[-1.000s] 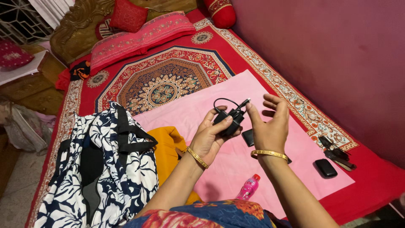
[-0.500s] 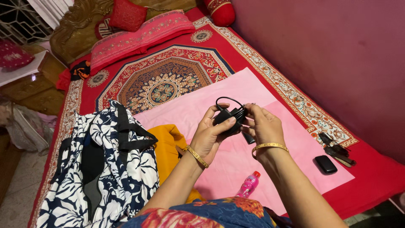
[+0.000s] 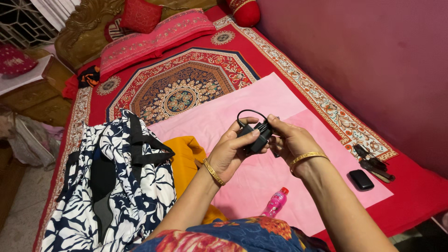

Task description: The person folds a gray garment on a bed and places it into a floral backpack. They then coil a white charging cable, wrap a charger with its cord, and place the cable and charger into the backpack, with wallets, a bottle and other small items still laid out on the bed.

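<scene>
Both hands, left [image 3: 229, 151] and right [image 3: 290, 140], clasp a black charger [image 3: 257, 136] (its body mostly hidden by fingers).

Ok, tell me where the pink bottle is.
In the head view, the pink bottle lies on the pink sheet, low centre, below the right hand.

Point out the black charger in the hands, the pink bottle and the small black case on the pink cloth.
black charger [image 3: 255, 136]: head view, on its body.
pink bottle [image 3: 275, 203]: head view, mid-body.
small black case [image 3: 361, 179]: head view, top face.

Gold bangle [image 3: 213, 171] on each wrist (bare forearms); floral blue-orange garment [image 3: 233, 237].
</scene>
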### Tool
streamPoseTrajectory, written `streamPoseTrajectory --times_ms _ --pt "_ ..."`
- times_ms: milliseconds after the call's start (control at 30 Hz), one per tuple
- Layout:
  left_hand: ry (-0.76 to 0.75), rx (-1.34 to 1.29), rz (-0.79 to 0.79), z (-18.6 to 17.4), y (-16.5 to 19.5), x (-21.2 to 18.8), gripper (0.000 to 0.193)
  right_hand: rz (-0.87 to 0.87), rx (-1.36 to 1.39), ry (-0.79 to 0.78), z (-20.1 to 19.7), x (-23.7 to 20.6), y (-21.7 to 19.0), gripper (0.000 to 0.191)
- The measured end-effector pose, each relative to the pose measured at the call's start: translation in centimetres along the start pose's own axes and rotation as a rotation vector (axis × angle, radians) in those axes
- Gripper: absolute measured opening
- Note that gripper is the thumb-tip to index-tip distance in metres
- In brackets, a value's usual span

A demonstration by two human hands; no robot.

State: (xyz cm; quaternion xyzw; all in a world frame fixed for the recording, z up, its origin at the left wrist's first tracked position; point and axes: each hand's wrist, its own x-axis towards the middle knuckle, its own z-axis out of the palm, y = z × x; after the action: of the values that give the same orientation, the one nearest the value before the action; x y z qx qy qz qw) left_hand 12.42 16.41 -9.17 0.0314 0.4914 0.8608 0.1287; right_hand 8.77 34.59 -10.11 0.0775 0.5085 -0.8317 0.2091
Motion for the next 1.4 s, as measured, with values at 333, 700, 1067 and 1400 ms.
streamPoseTrajectory --times_ms 333,700,1067,1400 --pt "-0.058 0.009 0.001 -0.2 -0.4 0.0 0.060 -0.272 -0.100 0.298 1.6 -0.1 1.2 0.033" --pt "-0.027 0.071 -0.075 -0.5 -0.5 -0.3 0.052 -0.080 -0.138 0.126 0.5 0.1 1.1 0.035" --pt "-0.023 -0.040 -0.067 -1.3 -1.5 0.3 0.050 -0.107 -0.279 0.100 0.8 0.0 1.4 0.029" --pt "0.039 -0.068 -0.142 -0.7 -1.4 0.2 0.047 -0.242 -0.200 0.140 0.4 -0.3 2.0 0.025"
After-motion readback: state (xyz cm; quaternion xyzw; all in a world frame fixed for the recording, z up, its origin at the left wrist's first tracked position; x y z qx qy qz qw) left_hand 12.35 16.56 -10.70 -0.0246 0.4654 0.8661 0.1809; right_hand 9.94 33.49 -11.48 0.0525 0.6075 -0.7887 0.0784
